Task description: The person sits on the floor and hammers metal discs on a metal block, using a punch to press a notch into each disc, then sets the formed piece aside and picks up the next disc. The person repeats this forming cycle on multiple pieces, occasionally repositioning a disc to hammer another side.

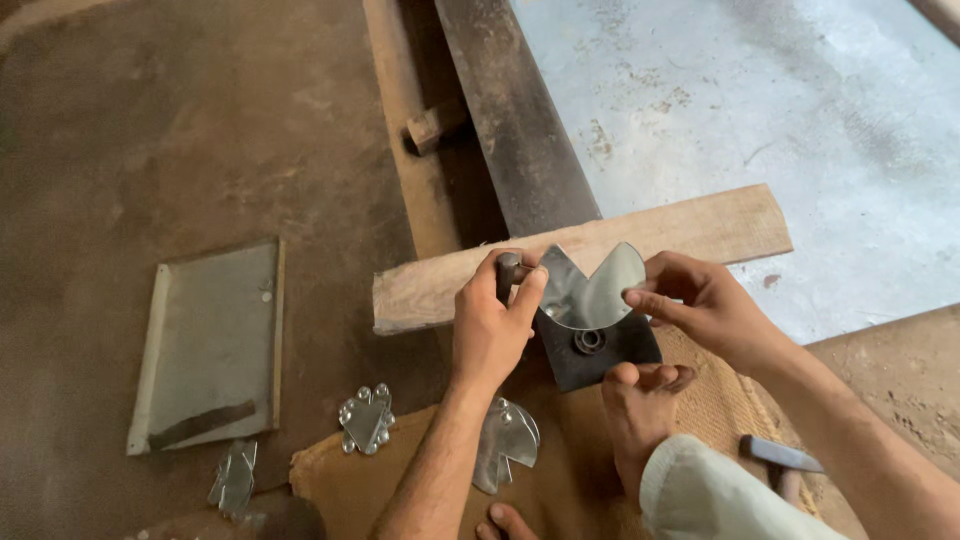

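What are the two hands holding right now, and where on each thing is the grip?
The right hand pinches the notched shiny metal sheet by its right edge. The left hand grips a dark rod-like tool near its top, against the sheet's left edge.

No packages, labels, signs — no screens.

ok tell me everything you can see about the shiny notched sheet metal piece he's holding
The shiny, thin sheet metal piece is silvery, with rounded lobes and a deep V-shaped notch in its top edge, and it curves slightly. The right hand pinches its right edge; the left hand, gripping a dark cylindrical tool, meets its left edge. Its lower part rests over a dark metal block with a round hole, in front of a pale wooden plank.
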